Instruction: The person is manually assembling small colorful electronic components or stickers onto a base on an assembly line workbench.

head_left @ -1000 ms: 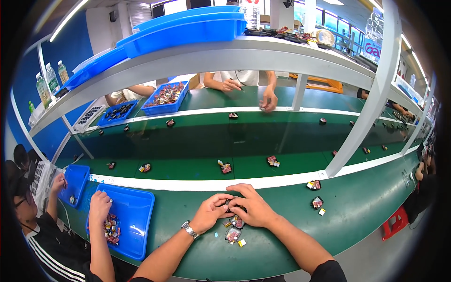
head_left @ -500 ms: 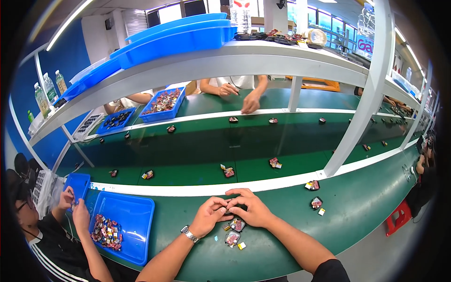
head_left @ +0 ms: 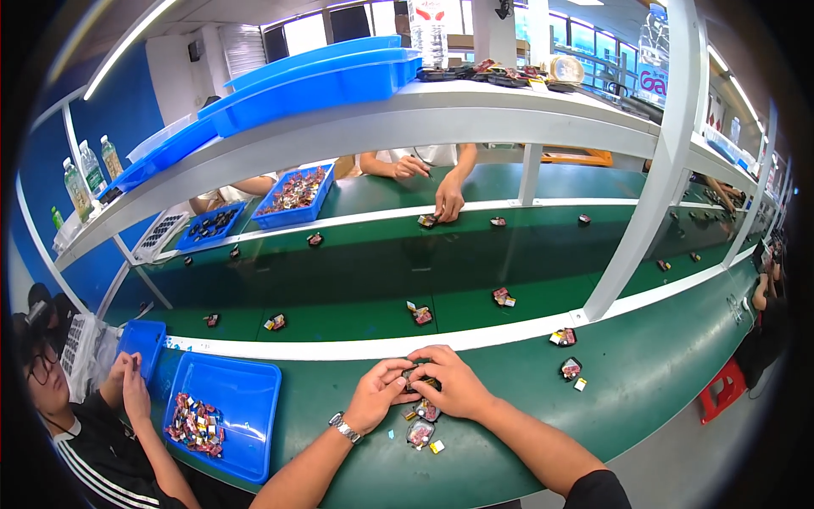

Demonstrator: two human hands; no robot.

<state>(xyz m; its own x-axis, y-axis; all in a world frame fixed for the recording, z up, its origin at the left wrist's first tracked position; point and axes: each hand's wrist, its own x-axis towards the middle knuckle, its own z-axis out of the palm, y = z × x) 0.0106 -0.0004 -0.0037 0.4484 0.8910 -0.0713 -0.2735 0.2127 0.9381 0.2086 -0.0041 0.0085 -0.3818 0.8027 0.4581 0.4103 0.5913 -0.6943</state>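
Observation:
My left hand [head_left: 377, 395] and my right hand [head_left: 454, 386] meet over the green bench, fingers closed around a small black-cased electronic part [head_left: 414, 376]. My fingers cover most of it. Just below them lies a dark-rimmed part [head_left: 428, 411] with reddish innards, partly under my right hand. Nearer to me sits a similar clear-and-dark part [head_left: 420, 434], with a small yellow-and-white piece [head_left: 437, 446] beside it. A tiny light-blue scrap [head_left: 391, 433] lies left of these.
Left of me stands a blue tray [head_left: 275, 416] of small reddish parts, next to a seated co-worker [head_left: 85, 433]. Beyond a white rail [head_left: 339, 348] runs a green belt carrying spaced parts [head_left: 421, 314]. A white post [head_left: 636, 204] and overhead shelf [head_left: 509, 119] stand ahead.
Parts on the belt have shifted slightly right. Across it, a co-worker's hand has come down onto one part. The co-worker at left has lifted their head. My hands stay nearly in place.

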